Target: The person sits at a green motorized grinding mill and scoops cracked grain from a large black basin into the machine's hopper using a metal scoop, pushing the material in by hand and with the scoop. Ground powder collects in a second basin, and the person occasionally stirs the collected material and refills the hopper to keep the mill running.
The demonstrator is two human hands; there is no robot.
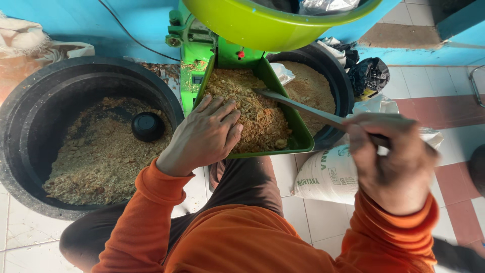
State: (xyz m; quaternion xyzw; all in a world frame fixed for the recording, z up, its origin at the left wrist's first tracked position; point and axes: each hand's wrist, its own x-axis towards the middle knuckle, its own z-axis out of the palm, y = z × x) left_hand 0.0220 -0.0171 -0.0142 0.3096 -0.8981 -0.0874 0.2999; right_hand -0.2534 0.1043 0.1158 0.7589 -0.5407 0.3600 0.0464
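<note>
I see my left hand (pixel 204 134) resting open on the feed in the green tray (pixel 290 121), while at three o'clock my right hand (pixel 391 159) grips a spoon (pixel 298 105), black tubs (pixel 30 101) flanking.

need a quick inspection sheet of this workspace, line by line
surface: white and red tiled floor, partly covered.
job's things: green metal chute tray heaped with tan crumbly meal; grey flat stick resting in it.
clutter: big black round tub of meal holding a small black bowl; second black tub; white printed sack; black plastic bag.
grippers: left hand flat on the meal at the tray's near edge; right hand gripping the stick.
cables: black cable on the blue wall.
surroundings: lime plastic basin on a green machine.
</note>
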